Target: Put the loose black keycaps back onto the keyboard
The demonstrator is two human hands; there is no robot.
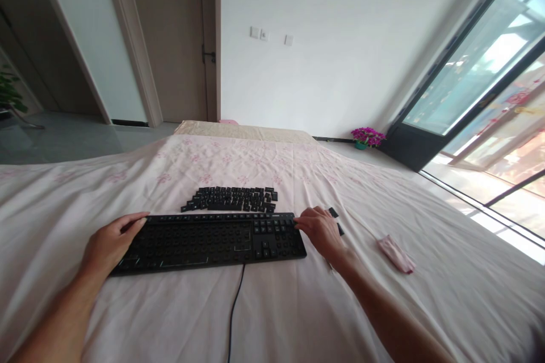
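A black keyboard [191, 241] lies across the bed in front of me. Most of its main section has no keycaps, while keys remain along the top row and in part of the number pad. My left hand [106, 244] grips its left end, thumb along the upper edge. At the upper right corner, by the number pad, my right hand [318, 228] has its fingers closed on the keyboard; whether a keycap is between the fingertips is hidden. Loose black keycaps [232, 198] lie in rows just beyond the keyboard. Two more dark keycaps [333, 212] show beside my right hand.
A pale pink floral sheet [272, 306] with folds covers the bed. The keyboard's cable [234, 309] runs toward me. A small pink cloth pouch [395, 253] lies to the right. Beyond the bed are a flower pot [360, 145], a door [174, 34] and a glass door frame [419, 136].
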